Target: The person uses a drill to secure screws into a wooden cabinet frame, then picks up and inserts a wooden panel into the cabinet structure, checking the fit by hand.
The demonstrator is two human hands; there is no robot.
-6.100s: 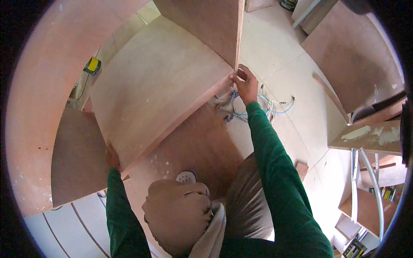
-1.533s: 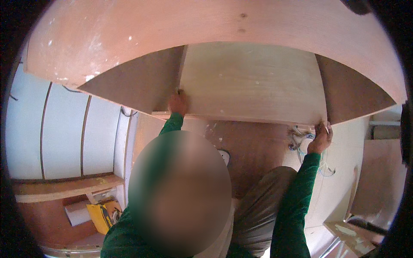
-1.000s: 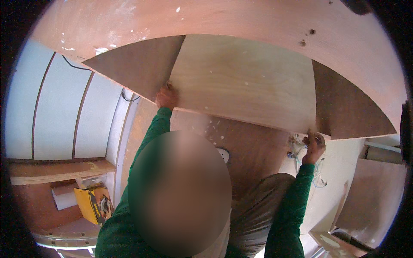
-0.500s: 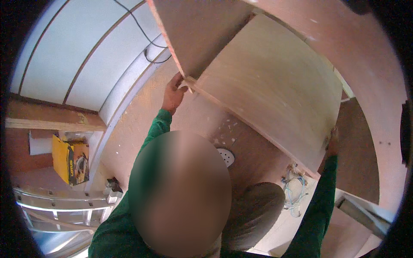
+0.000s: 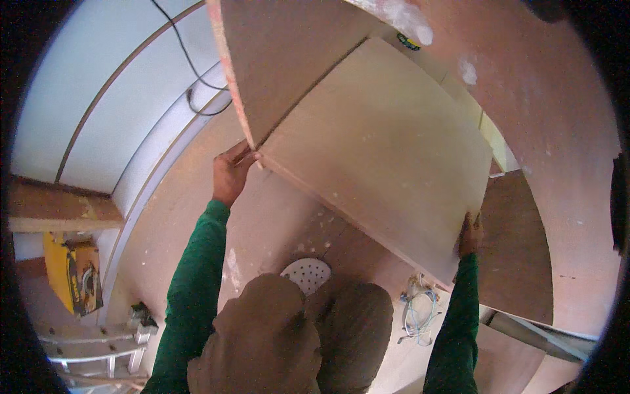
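Observation:
A flat wooden panel [image 5: 380, 151] spreads out before me, its near edge slanting down to the right. A second wooden panel [image 5: 282, 59] stands against its left side, and the two meet at a corner. My left hand [image 5: 231, 174] is closed around that corner, thumb and fingers pinching the board edges. At the flat panel's right edge, my right hand [image 5: 470, 235] is closed on the board, with some of its fingers hidden. Both arms are stretched forward in green sleeves.
A curved wooden surface [image 5: 512, 85] arcs along the right. Coiled light-blue cord [image 5: 420, 314] lies below the panel's near corner. A yellow box [image 5: 72, 272] and a metal ladder [image 5: 98, 348] are at left; a black cable [image 5: 187, 56] hangs above. A white perforated shoe [image 5: 306, 274] shows near my knees.
The view has shifted, so the panels and both hands appear further left and lower. My knees now show where a blurred patch was. Both hands keep their places on the boards.

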